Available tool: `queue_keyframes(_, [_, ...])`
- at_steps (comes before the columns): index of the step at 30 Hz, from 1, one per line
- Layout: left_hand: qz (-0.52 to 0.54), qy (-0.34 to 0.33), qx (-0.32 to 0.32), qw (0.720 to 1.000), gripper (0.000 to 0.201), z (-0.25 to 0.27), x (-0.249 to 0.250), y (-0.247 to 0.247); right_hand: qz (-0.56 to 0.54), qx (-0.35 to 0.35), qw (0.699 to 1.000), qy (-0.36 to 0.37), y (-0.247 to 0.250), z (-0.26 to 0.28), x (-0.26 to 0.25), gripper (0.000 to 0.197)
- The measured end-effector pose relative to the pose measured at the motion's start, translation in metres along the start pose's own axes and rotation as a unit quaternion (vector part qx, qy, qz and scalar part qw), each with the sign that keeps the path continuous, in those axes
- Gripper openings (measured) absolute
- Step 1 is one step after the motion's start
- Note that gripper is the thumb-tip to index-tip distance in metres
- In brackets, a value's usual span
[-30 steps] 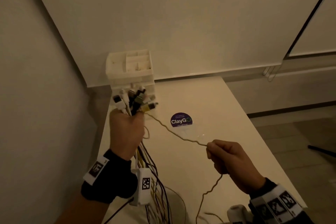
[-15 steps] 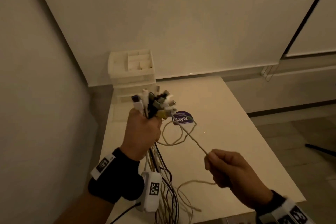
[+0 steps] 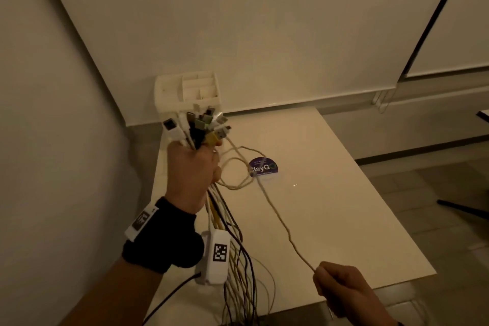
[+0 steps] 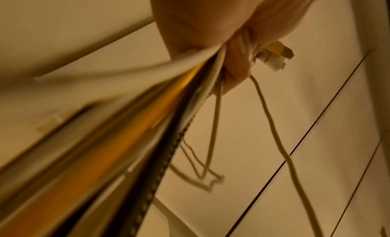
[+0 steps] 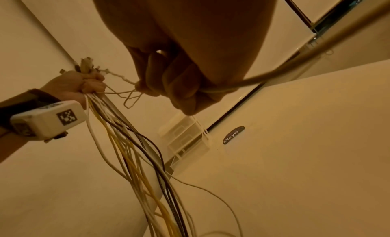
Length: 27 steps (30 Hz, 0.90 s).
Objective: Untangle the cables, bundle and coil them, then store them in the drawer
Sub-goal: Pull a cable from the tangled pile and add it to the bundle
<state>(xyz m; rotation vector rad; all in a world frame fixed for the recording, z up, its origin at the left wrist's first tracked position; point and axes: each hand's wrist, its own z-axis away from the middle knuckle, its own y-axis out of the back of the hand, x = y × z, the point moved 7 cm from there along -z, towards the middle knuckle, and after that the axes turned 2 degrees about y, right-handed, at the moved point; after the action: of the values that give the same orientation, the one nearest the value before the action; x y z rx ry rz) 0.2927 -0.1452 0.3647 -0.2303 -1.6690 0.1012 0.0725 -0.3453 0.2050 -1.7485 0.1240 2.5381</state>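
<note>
Office-type room, dimly lit: plain white table (image 3: 330,219) bearing a "ClayGo" sticker (image 3: 263,168), white desktop drawer organizer (image 3: 185,92) in the corner, roller blinds (image 3: 449,21), tiled floor (image 3: 436,193).

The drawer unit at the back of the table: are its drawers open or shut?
Cannot tell. The cable bundle in the left hand hides the drawer unit fronts; the right wrist view is blurred.
</note>
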Motion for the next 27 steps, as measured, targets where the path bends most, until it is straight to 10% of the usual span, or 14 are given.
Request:
queue_keyframes(3, [-0.053,-0.015,0.024,0.998,0.051,0.007,-0.002,0.000,-0.002,0.036,0.999,0.033,0.009,0.009,-0.015,0.050])
queue_keyframes(6, [-0.161,-0.130,0.037,0.978,0.025,0.024,0.013,-0.001,0.000,0.044,0.996,0.079,0.012,0.014,-0.041,0.064])
queue_keyframes(12, [-0.257,-0.110,-0.364,0.888,0.031,0.088,-0.033,-0.080,-0.084,-0.004,0.976,0.200,-0.015,-0.002,-0.110,0.058])
queue_keyframes(17, [-0.265,-0.110,-0.244,0.926,0.030,0.069,-0.025,-0.062,-0.127,-0.021,0.976,0.177,-0.020,-0.004,-0.105,0.031])
queue_keyframes(21, [-0.090,0.027,-0.073,0.993,0.041,0.031,-0.018,-0.019,-0.119,-0.004,0.989,0.088,-0.005,0.013,-0.055,0.053])
queue_keyframes(27, [-0.067,0.061,-0.150,0.985,0.042,0.048,-0.017,-0.029,-0.047,0.001,0.998,0.036,0.010,0.039,-0.021,0.069])
